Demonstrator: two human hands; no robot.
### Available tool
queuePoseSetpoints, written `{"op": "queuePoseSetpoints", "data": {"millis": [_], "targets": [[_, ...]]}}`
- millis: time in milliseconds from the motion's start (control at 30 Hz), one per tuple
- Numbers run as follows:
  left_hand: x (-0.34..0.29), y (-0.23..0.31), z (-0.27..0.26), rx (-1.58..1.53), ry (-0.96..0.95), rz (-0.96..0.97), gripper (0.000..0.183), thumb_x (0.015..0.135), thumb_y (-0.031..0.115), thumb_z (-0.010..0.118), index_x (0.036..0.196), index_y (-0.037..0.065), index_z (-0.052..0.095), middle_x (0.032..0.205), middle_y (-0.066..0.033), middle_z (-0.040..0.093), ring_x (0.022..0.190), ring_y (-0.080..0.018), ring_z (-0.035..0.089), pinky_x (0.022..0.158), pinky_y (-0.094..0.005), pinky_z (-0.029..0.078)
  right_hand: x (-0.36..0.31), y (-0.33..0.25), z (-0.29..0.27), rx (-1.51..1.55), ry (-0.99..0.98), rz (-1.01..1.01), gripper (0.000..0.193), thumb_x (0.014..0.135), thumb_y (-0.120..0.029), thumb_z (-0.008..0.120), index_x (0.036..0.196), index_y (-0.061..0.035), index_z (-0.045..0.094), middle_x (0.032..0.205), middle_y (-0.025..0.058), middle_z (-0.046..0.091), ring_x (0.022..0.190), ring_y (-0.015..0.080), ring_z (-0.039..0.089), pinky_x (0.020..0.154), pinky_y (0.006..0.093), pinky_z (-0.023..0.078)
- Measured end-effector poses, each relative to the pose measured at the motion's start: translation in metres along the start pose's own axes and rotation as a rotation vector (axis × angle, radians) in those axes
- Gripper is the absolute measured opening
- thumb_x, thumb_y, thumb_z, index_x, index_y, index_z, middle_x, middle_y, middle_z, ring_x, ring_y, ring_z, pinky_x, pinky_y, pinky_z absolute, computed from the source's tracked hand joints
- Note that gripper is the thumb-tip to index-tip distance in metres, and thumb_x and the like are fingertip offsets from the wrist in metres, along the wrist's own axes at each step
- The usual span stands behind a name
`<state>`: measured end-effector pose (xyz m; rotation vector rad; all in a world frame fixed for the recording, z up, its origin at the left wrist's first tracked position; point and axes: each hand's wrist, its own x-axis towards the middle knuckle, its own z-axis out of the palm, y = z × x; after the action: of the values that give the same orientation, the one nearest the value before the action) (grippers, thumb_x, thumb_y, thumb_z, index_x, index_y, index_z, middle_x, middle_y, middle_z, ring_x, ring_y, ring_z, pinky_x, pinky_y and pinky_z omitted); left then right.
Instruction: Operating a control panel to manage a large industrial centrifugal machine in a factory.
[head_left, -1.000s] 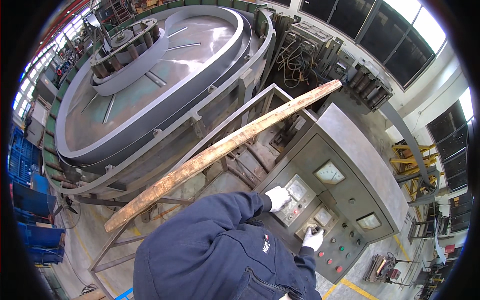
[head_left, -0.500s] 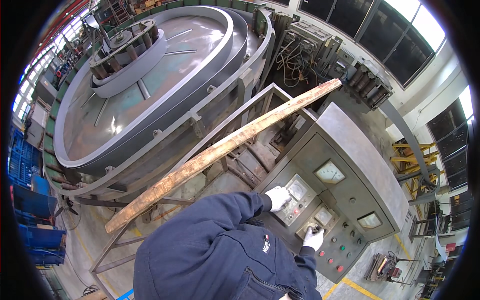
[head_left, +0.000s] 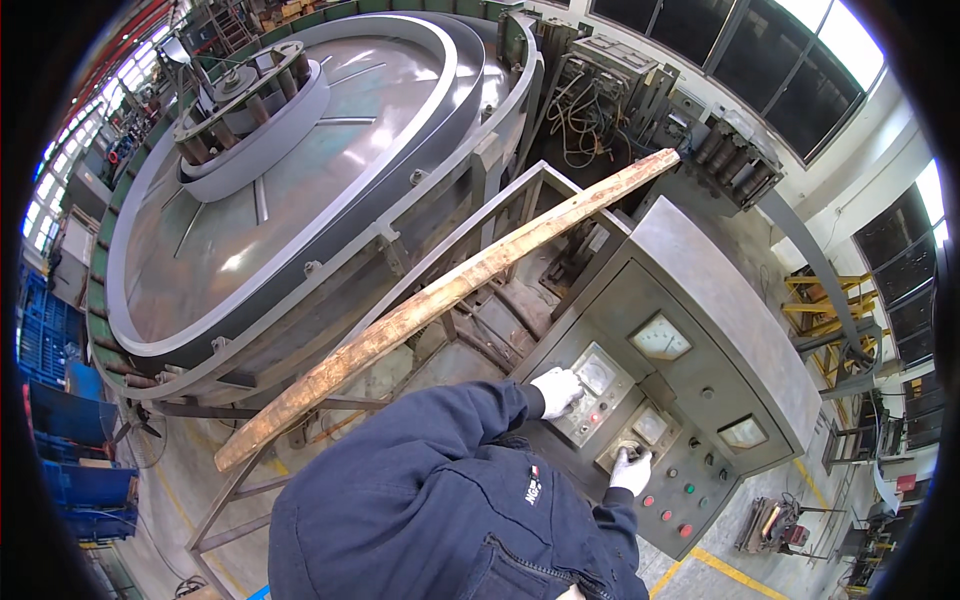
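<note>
My left hand [head_left: 556,392], in a white glove, rests at the left edge of a small control box [head_left: 597,372] with a round dial and small lights. Its fingers are curled, and whatever is under them is hidden. Lower right, my gloved right hand [head_left: 631,472] pinches a dark knob [head_left: 631,452] on a second control box [head_left: 651,426], also with a dial. Both boxes sit on the sloping face of a grey control console [head_left: 715,345]. Red and green push buttons [head_left: 685,530] lie just right of my right hand.
A long wooden beam [head_left: 450,292] slants across a metal frame [head_left: 530,180] left of the console. Beyond it stands a big round turntable [head_left: 300,190] with a grey metal strip coiled inside its rim. A small wheeled machine [head_left: 775,525] is on the floor at right.
The spokes on the turntable have shifted clockwise, the near ones toward the left. Both hands keep their places on the console; the whole view has moved slightly.
</note>
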<state>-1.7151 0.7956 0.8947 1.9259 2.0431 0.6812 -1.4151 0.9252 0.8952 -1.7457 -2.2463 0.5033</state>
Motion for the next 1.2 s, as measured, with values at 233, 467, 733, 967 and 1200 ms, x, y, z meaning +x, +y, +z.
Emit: {"op": "queuePoseSetpoints", "data": {"millis": [233, 467, 733, 967, 1200], "targets": [[0.000, -0.002, 0.004, 0.010, 0.029, 0.016, 0.022, 0.081, 0.024, 0.079, 0.096, 0.010, 0.073, 0.095, -0.0131, 0.070, 0.099, -0.0360, 0.069, 0.085, -0.0509, 0.055, 0.002, 0.005, 0.004, 0.004, 0.006, 0.001, 0.046, 0.089, -0.029, 0.086, 0.125, -0.0049, 0.069, 0.114, 0.0231, 0.077, 0.107, 0.0416, 0.075, 0.095, 0.0492, 0.058], [0.000, -0.002, 0.005, 0.001, 0.045, 0.017, 0.023, 0.081, 0.026, 0.080, 0.096, 0.010, 0.073, 0.094, -0.0126, 0.070, 0.098, -0.0356, 0.068, 0.085, -0.0507, 0.055, 0.001, 0.002, 0.001, -0.007, -0.005, 0.000, 0.047, 0.089, -0.028, 0.085, 0.126, -0.0051, 0.069, 0.116, 0.0233, 0.077, 0.108, 0.0416, 0.075, 0.096, 0.0491, 0.058], [0.002, -0.007, 0.015, 0.011, 0.014, 0.013, 0.024, 0.080, 0.026, 0.080, 0.097, 0.010, 0.073, 0.096, -0.0117, 0.070, 0.102, -0.0348, 0.068, 0.087, -0.0501, 0.055, 0.002, 0.005, 0.003, -0.017, 0.007, -0.001, 0.048, 0.089, -0.030, 0.085, 0.127, -0.0051, 0.069, 0.117, 0.0240, 0.077, 0.108, 0.0419, 0.074, 0.096, 0.0496, 0.058], [-0.003, -0.007, 0.010, 0.015, 0.045, 0.016, 0.024, 0.080, 0.025, 0.080, 0.097, 0.010, 0.073, 0.097, -0.0121, 0.070, 0.103, -0.0348, 0.068, 0.088, -0.0502, 0.055, 0.000, -0.001, 0.002, -0.001, 0.003, -0.007, 0.045, 0.089, -0.030, 0.085, 0.124, -0.0060, 0.069, 0.114, 0.0230, 0.077, 0.106, 0.0414, 0.075, 0.094, 0.0495, 0.059], [-0.003, 0.001, -0.008, -0.013, 0.040, -0.009, 0.023, 0.079, 0.023, 0.079, 0.095, 0.008, 0.075, 0.096, -0.0157, 0.072, 0.097, -0.0388, 0.070, 0.085, -0.0523, 0.056, -0.001, 0.007, 0.006, -0.006, 0.023, -0.016, 0.042, 0.089, -0.028, 0.085, 0.121, -0.0052, 0.070, 0.112, 0.0223, 0.078, 0.105, 0.0403, 0.075, 0.094, 0.0488, 0.059]]}}
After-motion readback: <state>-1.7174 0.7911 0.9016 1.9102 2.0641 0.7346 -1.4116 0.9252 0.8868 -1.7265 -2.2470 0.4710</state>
